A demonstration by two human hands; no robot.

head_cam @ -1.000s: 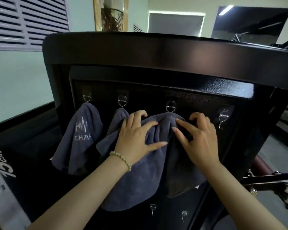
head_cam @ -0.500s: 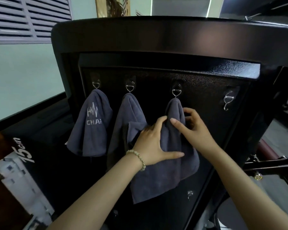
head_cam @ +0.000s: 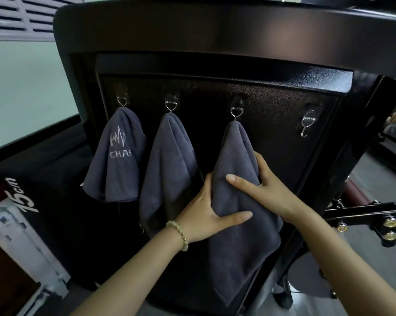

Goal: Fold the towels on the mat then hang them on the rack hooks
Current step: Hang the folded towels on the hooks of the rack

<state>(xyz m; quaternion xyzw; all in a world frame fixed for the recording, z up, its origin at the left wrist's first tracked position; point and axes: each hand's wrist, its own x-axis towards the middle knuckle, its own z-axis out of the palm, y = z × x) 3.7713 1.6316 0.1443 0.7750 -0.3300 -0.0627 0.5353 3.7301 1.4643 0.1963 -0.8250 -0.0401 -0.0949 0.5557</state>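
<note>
Working from the left, I am looking along the rack (head_cam: 215, 30) and its row of hooks. The logo towel (head_cam: 115, 156) is hanging folded from the first hook (head_cam: 122, 100), and the middle towel (head_cam: 169, 160) is hanging from the second hook (head_cam: 171, 104), just beside it. My left hand (head_cam: 204, 215) is gripping the third towel (head_cam: 235, 236) at its left edge, thumb lying across the front and fingers wrapped behind. That towel is hanging from the third hook (head_cam: 236, 110), apparently caught at its top, though the dark cloth is making the catch hard to confirm. My right hand (head_cam: 267, 190) is pinching its right edge, forefinger stretched over the front, the other fingers curled behind. Further right, the fourth hook (head_cam: 307, 125) is standing bare. I am judging three towels as hung, this one needing only smoothing and release. Whether another is waiting on the mat I cannot tell, as the mat is not showing.
</note>
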